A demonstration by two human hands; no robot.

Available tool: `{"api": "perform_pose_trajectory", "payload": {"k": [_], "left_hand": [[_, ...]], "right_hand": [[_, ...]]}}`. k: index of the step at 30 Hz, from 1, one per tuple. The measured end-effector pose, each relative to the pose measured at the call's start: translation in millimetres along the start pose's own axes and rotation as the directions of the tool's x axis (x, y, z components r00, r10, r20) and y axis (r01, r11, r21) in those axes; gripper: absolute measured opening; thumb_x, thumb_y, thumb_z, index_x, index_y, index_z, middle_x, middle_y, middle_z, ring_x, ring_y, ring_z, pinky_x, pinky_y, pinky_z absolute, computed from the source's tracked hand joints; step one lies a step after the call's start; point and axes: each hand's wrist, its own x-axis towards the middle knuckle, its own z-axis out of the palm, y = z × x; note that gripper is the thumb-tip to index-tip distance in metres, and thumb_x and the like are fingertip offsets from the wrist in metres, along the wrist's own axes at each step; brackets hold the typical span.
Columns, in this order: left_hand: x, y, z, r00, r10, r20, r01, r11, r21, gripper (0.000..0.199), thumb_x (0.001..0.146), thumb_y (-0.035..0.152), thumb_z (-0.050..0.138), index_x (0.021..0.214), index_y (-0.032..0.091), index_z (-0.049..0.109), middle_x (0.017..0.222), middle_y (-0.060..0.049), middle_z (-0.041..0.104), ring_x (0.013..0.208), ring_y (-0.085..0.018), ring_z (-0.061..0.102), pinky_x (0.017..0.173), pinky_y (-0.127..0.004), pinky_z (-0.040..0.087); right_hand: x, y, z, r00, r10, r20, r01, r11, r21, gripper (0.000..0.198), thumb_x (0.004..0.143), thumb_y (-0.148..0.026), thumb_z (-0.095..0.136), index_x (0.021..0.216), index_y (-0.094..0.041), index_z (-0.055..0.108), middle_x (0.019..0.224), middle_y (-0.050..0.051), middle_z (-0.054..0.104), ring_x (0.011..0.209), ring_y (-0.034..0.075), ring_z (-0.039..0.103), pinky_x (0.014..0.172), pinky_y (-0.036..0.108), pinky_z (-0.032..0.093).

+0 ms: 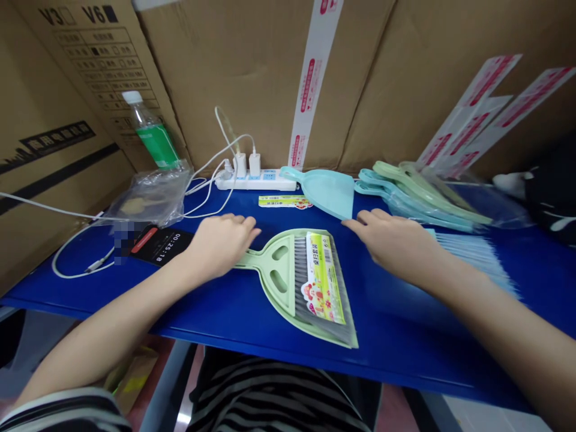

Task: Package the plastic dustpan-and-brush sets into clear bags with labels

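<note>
My left hand (225, 245) is over the handle end of a light green dustpan (270, 306), its fingers curled; whether they grip the handle is hidden. A matching brush with grey bristles (300, 288) is nested in that pan, under a printed card label (321, 276). My right hand (384, 240) is closed beside the lower corner of a light blue dustpan (328, 189); what it holds, if anything, is out of sight. Partly behind my right forearm lies a blue brush (477, 255) with pale bristles, its handle hidden.
Several blue and green dustpans (418, 195), some in clear plastic, are piled at the back right. A loose label (283, 201) lies before a power strip (256, 180) with white cables. To the left are a plastic bag (153, 195), a bottle (155, 138) and a phone (164, 246). Cardboard (252, 72) walls the back.
</note>
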Motion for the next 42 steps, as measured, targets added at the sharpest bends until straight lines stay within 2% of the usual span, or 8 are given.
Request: {"api": "perform_pose_trajectory", "payload": {"k": [6, 9, 12, 15, 19, 23, 30, 42], "left_hand": [[-3.0, -30.5, -7.2, 0.927, -0.341, -0.157, 0.348, 0.937, 0.017, 0.039, 0.092, 0.022, 0.024, 0.107, 0.010, 0.058, 0.104, -0.023, 0.063, 0.099, -0.036, 0.060, 0.071, -0.040, 0.046], [1.0, -47.0, -9.3, 0.862, -0.485, -0.146, 0.495, 0.868, 0.037, 0.039, 0.091, 0.024, 0.026, 0.111, 0.011, 0.056, 0.109, -0.023, 0.062, 0.103, -0.035, 0.059, 0.073, -0.040, 0.047], [7.3, -58.3, -10.3, 0.823, -0.567, -0.041, 0.568, 0.819, 0.079, 0.040, 0.091, 0.031, 0.032, 0.116, 0.007, 0.052, 0.107, -0.025, 0.063, 0.101, -0.037, 0.061, 0.073, -0.042, 0.048], [8.4, -62.7, -11.4, 0.827, -0.558, 0.063, 0.550, 0.828, 0.113, 0.039, 0.088, 0.027, 0.037, 0.113, 0.001, 0.053, 0.100, -0.028, 0.065, 0.097, -0.038, 0.063, 0.072, -0.041, 0.048], [1.9, -62.5, -14.7, 0.890, -0.455, 0.027, 0.449, 0.885, 0.120, 0.034, 0.085, 0.008, 0.030, 0.107, 0.002, 0.056, 0.101, -0.026, 0.066, 0.097, -0.033, 0.064, 0.071, -0.036, 0.047], [1.4, -61.4, -18.2, 0.870, -0.490, 0.049, 0.481, 0.867, 0.131, 0.029, 0.083, 0.008, 0.036, 0.098, 0.003, 0.061, 0.100, -0.025, 0.067, 0.095, -0.034, 0.064, 0.069, -0.036, 0.046], [5.3, -59.5, -22.0, 0.853, -0.521, 0.022, 0.515, 0.849, 0.119, 0.032, 0.084, 0.011, 0.038, 0.101, 0.003, 0.063, 0.098, -0.025, 0.067, 0.094, -0.036, 0.064, 0.067, -0.037, 0.046], [-0.7, -34.3, -11.6, 0.906, -0.410, -0.106, 0.422, 0.898, 0.124, 0.042, 0.083, 0.006, 0.025, 0.104, 0.004, 0.061, 0.101, -0.024, 0.060, 0.095, -0.033, 0.061, 0.065, -0.037, 0.048]], "right_hand": [[5.5, -6.4, 5.3, 0.991, -0.082, -0.103, 0.096, 0.985, 0.142, 0.042, 0.078, -0.005, 0.039, 0.108, -0.019, 0.065, 0.087, 0.010, 0.067, 0.076, 0.023, 0.058, 0.060, 0.034, 0.042], [7.6, -11.4, 6.3, 0.992, -0.102, -0.077, 0.115, 0.978, 0.176, 0.043, 0.082, -0.007, 0.037, 0.115, -0.018, 0.062, 0.093, 0.011, 0.069, 0.082, 0.024, 0.061, 0.064, 0.035, 0.046], [10.0, -18.1, 5.9, 0.994, -0.095, -0.046, 0.102, 0.972, 0.213, 0.045, 0.086, -0.009, 0.031, 0.121, -0.015, 0.058, 0.101, 0.012, 0.068, 0.090, 0.024, 0.063, 0.070, 0.035, 0.050], [12.6, -22.8, 5.9, 0.994, -0.109, -0.031, 0.114, 0.957, 0.269, 0.043, 0.092, -0.016, 0.026, 0.121, -0.014, 0.058, 0.104, 0.012, 0.068, 0.094, 0.024, 0.062, 0.075, 0.038, 0.051], [15.4, -23.6, 6.6, 0.994, -0.099, -0.052, 0.111, 0.942, 0.317, 0.043, 0.095, -0.024, 0.024, 0.115, -0.015, 0.061, 0.101, 0.011, 0.068, 0.094, 0.025, 0.062, 0.076, 0.038, 0.052], [17.2, -22.6, 8.0, 0.994, -0.073, -0.085, 0.100, 0.922, 0.374, 0.041, 0.095, -0.025, 0.025, 0.109, -0.017, 0.063, 0.096, 0.011, 0.067, 0.092, 0.023, 0.062, 0.074, 0.036, 0.051], [19.8, -23.2, 12.5, 0.989, -0.040, -0.140, 0.092, 0.917, 0.387, 0.034, 0.094, -0.024, 0.030, 0.097, -0.021, 0.064, 0.091, 0.008, 0.067, 0.086, 0.022, 0.062, 0.069, 0.035, 0.050], [22.1, -21.5, 10.8, 0.999, -0.007, -0.052, 0.032, 0.872, 0.489, 0.028, 0.093, -0.025, 0.034, 0.094, -0.020, 0.062, 0.093, 0.009, 0.067, 0.091, 0.024, 0.061, 0.074, 0.038, 0.049]]}}
